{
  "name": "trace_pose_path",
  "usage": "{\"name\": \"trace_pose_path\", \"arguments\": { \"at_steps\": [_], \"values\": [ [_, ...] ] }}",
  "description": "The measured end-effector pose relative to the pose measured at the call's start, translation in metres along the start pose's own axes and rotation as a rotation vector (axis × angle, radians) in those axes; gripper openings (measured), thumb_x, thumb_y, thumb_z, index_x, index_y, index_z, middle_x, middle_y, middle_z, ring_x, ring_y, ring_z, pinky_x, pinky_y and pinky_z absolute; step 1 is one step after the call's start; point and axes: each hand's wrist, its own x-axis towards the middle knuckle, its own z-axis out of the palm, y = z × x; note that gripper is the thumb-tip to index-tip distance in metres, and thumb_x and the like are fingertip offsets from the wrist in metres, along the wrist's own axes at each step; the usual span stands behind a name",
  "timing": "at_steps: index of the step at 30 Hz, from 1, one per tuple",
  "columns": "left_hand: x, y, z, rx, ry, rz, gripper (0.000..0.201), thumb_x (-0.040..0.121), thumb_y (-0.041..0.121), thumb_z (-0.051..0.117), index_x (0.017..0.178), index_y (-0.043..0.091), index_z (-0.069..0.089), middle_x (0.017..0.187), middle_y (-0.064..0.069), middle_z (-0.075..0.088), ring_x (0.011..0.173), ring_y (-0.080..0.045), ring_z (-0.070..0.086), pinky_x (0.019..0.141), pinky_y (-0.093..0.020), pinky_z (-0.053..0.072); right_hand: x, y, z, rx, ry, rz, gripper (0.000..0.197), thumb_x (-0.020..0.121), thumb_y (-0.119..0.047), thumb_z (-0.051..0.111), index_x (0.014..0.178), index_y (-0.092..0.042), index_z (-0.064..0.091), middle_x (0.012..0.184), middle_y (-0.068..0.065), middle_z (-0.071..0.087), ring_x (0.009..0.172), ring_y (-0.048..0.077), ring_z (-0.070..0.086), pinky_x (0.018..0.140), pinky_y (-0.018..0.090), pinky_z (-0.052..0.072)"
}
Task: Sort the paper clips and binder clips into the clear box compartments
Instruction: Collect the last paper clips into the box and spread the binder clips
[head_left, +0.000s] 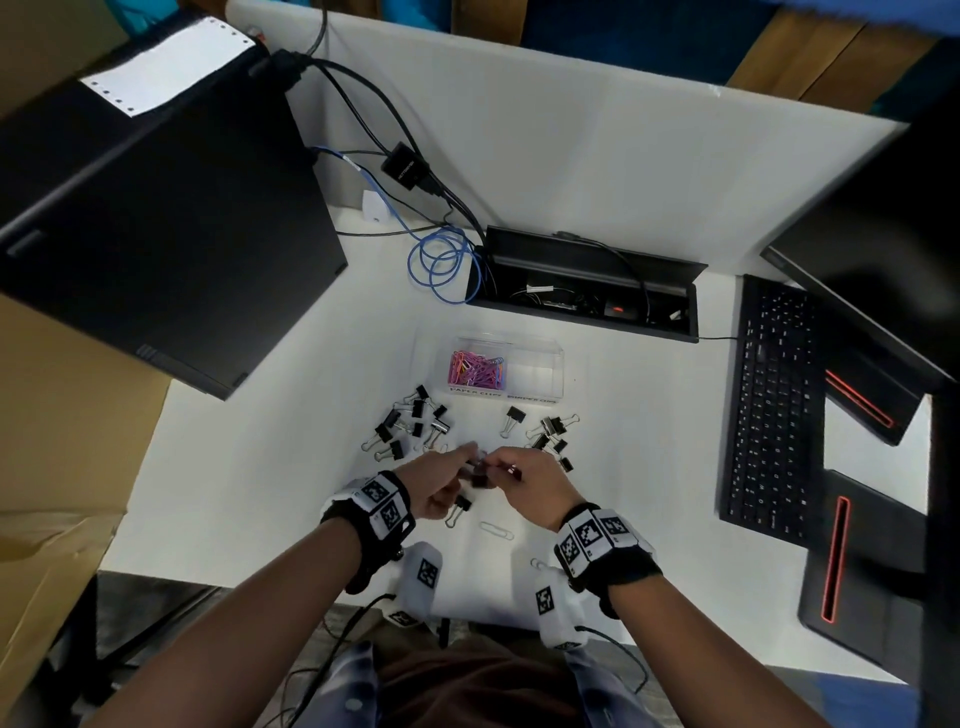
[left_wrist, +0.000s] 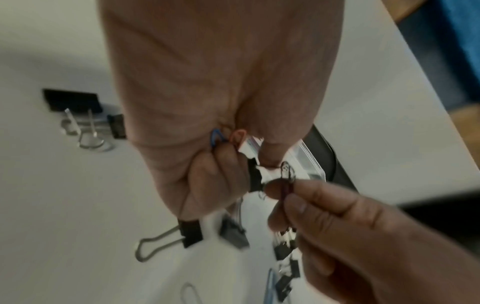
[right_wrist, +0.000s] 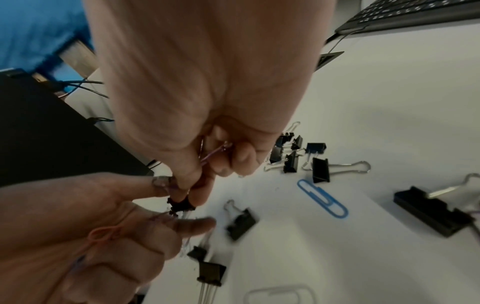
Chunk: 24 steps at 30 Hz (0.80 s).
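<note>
My two hands meet over the white desk in front of the clear box (head_left: 535, 347). Its left compartment holds coloured paper clips (head_left: 477, 368); its right one looks bare. My left hand (head_left: 460, 470) pinches a small black binder clip (left_wrist: 255, 179) and keeps an orange paper clip (right_wrist: 103, 232) and a blue one (left_wrist: 215, 137) in its curled fingers. My right hand (head_left: 496, 467) pinches a purple paper clip (right_wrist: 213, 154) right against that binder clip. Loose black binder clips lie in a left group (head_left: 410, 426) and a right group (head_left: 550, 436).
A blue paper clip (right_wrist: 322, 199) and a white paper clip (head_left: 496, 530) lie on the desk near my hands. A black keyboard (head_left: 769, 410) is on the right, an open cable tray (head_left: 587, 296) behind the box, and a black computer case (head_left: 156, 234) on the left.
</note>
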Motion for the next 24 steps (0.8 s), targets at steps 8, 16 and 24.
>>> {"name": "trace_pose_path", "arguments": {
  "at_steps": [8, 16, 24],
  "values": [
    [0.01, 0.008, -0.016, 0.257, 0.427, 0.35, 0.033, 0.092, 0.028, 0.05, 0.063, 0.014, 0.048, 0.048, 0.004, 0.045, 0.036, -0.01, 0.041, 0.041, -0.019, 0.03, -0.003, -0.005, -0.008, 0.089, -0.013, 0.003, 0.022, 0.093, -0.002, 0.05, 0.099, -0.007, 0.071, 0.08, -0.018, 0.064, 0.069, -0.007, 0.059, 0.066, 0.002, 0.042],
    [0.019, -0.012, -0.033, 0.757, 0.489, 0.478, 0.019, 0.091, 0.033, 0.057, 0.092, 0.015, 0.062, 0.084, 0.001, 0.065, 0.08, -0.017, 0.06, 0.07, -0.026, 0.046, 0.007, 0.004, -0.017, 0.173, -0.018, 0.374, 0.025, 0.095, -0.014, 0.038, 0.08, -0.019, 0.057, 0.073, -0.009, 0.048, 0.059, 0.005, 0.042, 0.051, 0.016, 0.033],
    [-0.004, 0.066, -0.002, -0.06, 0.289, 0.415, 0.018, 0.096, 0.017, 0.047, 0.085, 0.006, 0.056, 0.061, -0.004, 0.048, 0.046, -0.013, 0.044, 0.047, -0.024, 0.041, 0.029, -0.026, -0.032, 0.686, 0.034, 0.489, 0.034, 0.095, -0.039, 0.046, 0.067, -0.019, 0.047, 0.058, -0.003, 0.045, 0.047, 0.012, 0.039, 0.046, 0.023, 0.028]
  ]
}}
